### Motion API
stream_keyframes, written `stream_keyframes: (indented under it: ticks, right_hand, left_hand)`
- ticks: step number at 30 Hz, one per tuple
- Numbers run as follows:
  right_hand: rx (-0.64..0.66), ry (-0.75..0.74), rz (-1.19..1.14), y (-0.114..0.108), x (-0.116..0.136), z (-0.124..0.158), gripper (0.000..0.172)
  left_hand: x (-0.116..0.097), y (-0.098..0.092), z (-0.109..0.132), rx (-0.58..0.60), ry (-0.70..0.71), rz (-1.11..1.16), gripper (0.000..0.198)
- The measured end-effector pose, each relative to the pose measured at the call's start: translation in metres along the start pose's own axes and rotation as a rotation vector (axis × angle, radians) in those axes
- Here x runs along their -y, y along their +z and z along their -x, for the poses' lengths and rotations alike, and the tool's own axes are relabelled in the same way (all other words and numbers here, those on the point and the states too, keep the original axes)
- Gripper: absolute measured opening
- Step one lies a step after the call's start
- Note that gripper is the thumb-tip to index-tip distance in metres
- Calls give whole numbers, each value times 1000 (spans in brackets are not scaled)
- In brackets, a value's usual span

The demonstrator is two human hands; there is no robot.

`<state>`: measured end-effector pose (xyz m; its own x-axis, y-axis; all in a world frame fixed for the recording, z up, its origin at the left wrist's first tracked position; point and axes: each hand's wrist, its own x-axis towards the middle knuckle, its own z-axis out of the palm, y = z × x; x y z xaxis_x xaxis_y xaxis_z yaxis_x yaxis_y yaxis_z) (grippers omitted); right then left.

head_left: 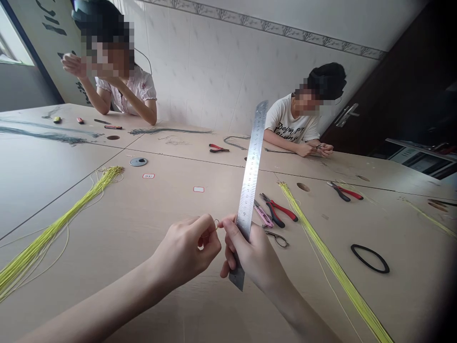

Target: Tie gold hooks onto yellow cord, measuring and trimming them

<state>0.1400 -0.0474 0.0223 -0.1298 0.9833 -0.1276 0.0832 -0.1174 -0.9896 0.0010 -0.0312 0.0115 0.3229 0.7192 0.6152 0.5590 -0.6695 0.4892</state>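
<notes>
A long steel ruler [252,164] stands nearly upright in my right hand [250,247], whose fingers are wrapped round its lower part. Close to it on the left, my left hand [198,238] is closed in a pinch on a thin cord [216,224] that makes a small loop between the two hands. The cord's far end is hidden by my fingers. Behind the ruler lie a pink utility knife [263,214], red-and-black pliers [280,209] and small scissors [278,238]. Bundles of yellow cord lie to the left [67,219] and right [332,257].
Across the table [171,295] two people sit working with their hands. More pliers lie at the back [218,148] and right [344,191]. A black oval ring [370,258] rests at the right. A grey round cover [138,162] and dark cords [167,130] lie farther off.
</notes>
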Motion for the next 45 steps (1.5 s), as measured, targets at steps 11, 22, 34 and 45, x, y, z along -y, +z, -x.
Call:
stream_keyframes:
  ticks: [11,22,34,45]
  right_hand:
    - [7,57,142,1,7,3,24]
    - [-64,-112,144,-2,1,3,26]
    - [-68,-169,189,-1,0,3,21]
    - [-15,-231,236,0,-1,4,22]
  left_hand:
    - [-2,-1,0,56,-72,42,17]
    - [-5,-14,-14,233,-613,641,16]
    - [-4,-12,-12,267,-649,684,18]
    - [-9,-16,-14,334,-691,653,17]
